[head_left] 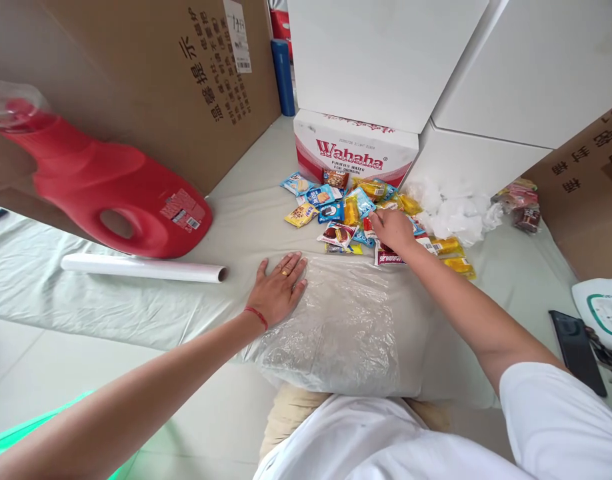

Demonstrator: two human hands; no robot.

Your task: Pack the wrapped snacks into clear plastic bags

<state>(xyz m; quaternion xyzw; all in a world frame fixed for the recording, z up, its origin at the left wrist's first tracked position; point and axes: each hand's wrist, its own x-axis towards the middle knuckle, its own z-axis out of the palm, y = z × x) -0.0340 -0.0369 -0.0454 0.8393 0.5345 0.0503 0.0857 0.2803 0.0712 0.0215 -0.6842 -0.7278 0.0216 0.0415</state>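
My left hand [277, 288] lies flat and open, fingers spread, pressing the edge of a crinkly clear film [336, 320] stretched on the pale cloth [136, 300]. My right hand [393, 230] reaches into the heap of glossy snack packets [336, 207] just beyond the film; whether it grips one, I cannot tell. A white roll [143, 268] lies left.

A home storage or packing corner is indicated. Large cardboard cartons [151, 80], a Wahaha water case [353, 150] and white boxes [386, 57] are stacked around a sheet-covered floor [246, 207]. A red detergent jug [111, 183] is noted.
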